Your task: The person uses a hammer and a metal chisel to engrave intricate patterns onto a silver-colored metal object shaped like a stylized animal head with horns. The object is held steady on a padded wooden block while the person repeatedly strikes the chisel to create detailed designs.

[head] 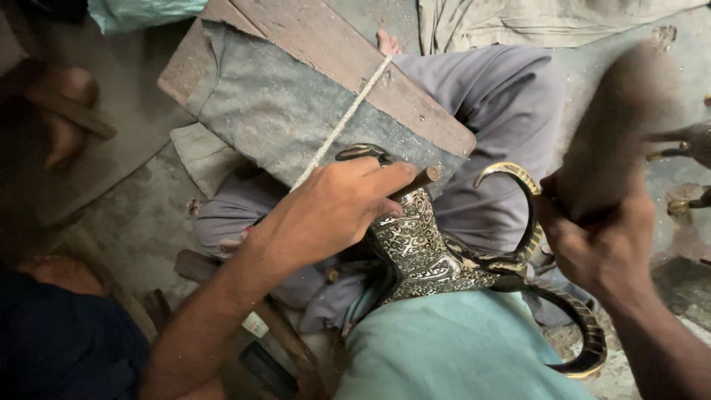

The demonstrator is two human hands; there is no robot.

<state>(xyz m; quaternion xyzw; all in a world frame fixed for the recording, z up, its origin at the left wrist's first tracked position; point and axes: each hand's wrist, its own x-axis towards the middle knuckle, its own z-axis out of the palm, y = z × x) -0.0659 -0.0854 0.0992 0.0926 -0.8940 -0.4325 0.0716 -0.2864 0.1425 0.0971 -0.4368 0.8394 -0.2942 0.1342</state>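
An engraved black-and-brass animal figure (426,255) with curved horns lies across my lap. One horn (518,181) arcs up at the right, another (585,333) sweeps low right. My left hand (333,207) pinches a thin rod-like tool (424,176) against the figure's patterned body. My right hand (600,248) grips a wooden mallet (626,126), its head blurred above the horn.
A wooden board (326,52) covered by grey cloth (281,111) rests on my grey-trousered knees, with a white cord (344,118) across it. Another person's foot (67,111) is at far left. Brass pieces (689,148) lie at the right edge. Tools (278,326) lie on the concrete floor.
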